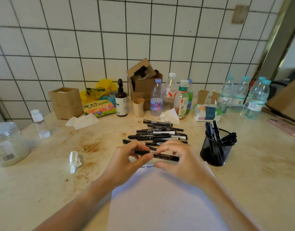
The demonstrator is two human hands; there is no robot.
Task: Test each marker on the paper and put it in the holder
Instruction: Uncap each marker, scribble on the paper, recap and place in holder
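Observation:
I hold one black marker (165, 156) level above the top edge of the white paper (163, 202). My left hand (126, 162) pinches its left end, and my right hand (178, 162) grips the body at the right. A few scribbles show on the paper between my thumbs. Just behind my hands lies a pile of several black markers (158, 133). The black mesh holder (216, 150) stands to the right with several markers upright in it.
A crumpled tissue (75, 160) lies left of my hands, a clear jar (7, 144) at the far left. Bottles (156, 99), a paper cup (138, 107), a tissue pack (207, 112) and a cardboard box (144, 80) line the tiled wall. A pink phone (285, 126) lies far right.

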